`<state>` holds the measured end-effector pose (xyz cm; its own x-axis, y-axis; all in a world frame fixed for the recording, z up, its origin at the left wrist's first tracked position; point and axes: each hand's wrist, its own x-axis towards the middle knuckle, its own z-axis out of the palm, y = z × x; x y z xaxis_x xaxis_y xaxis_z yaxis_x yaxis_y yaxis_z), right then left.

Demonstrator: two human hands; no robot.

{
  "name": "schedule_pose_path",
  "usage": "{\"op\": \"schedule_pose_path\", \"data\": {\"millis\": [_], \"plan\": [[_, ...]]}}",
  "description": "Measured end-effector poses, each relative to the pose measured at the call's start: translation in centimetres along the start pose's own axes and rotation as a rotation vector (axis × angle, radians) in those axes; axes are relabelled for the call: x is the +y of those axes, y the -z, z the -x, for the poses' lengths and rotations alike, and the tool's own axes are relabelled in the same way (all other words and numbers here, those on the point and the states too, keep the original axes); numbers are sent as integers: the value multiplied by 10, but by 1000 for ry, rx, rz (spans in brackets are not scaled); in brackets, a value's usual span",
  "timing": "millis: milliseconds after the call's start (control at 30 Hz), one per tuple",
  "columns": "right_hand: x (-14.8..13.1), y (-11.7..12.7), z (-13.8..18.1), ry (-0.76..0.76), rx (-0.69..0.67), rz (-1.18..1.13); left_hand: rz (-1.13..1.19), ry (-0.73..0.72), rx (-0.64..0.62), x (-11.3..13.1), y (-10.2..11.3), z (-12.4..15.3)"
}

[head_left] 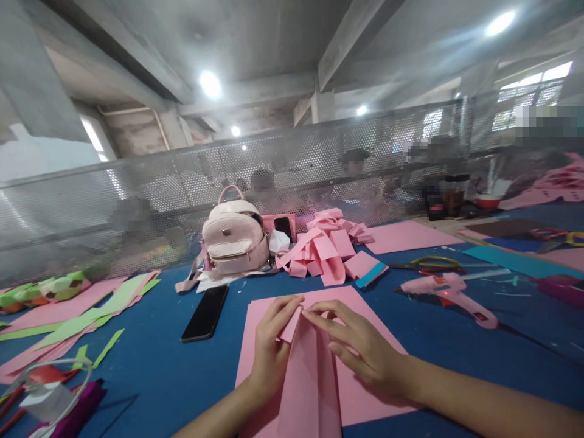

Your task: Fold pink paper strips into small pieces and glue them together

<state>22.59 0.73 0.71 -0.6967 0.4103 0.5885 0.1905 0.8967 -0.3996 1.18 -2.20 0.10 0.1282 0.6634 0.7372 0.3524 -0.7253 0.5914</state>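
Observation:
A long folded strip of pink paper (305, 383) runs toward me over larger pink sheets (365, 401) lying flat on the blue table. My left hand (274, 337) is closed on the far end of the strip, with a small folded flap between thumb and fingers. At the same end, the fingertips of my right hand (356, 340) pinch the strip's upper edge. Part of the fold is hidden behind the fingers.
A pink hot glue gun (447, 292) and scissors (433, 263) lie right. Behind are a backpack (235, 237), a phone (205, 313) and a heap of folded pink paper (326, 249). Green strips (98, 310) and a white charger plug (48, 398) are left. A perforated metal screen (292, 182) stands beyond.

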Motion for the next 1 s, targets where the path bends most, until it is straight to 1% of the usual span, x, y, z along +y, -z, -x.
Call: {"op": "schedule_pose_path", "data": {"millis": [200,333,433,567,700,767,833,933,1000], "plan": [[-2,1,-1,4,-1,10,-2,-7,-7,-2,1,0],[-1,0,-1,-30,-5,-33,-23,1,11,-2,1,-1],[1,-3,-3,-134,45,-153,-26,8,8,-4,1,-2],[4,-7,-6,-300,89,-362,18,12,-40,-6,1,-2],[8,-9,-6,-490,26,-593,40,46,-81,-3,0,-1],[11,-10,-6,-544,-18,-680,42,50,-93,0,-1,0],[15,-13,-7,-537,-37,-734,40,24,-116,2,-1,0],[21,-16,-12,-481,-46,-817,20,-61,-163,1,-1,-1],[22,-15,-17,-446,-76,-869,-5,-101,-187,-1,-1,-2]]}}
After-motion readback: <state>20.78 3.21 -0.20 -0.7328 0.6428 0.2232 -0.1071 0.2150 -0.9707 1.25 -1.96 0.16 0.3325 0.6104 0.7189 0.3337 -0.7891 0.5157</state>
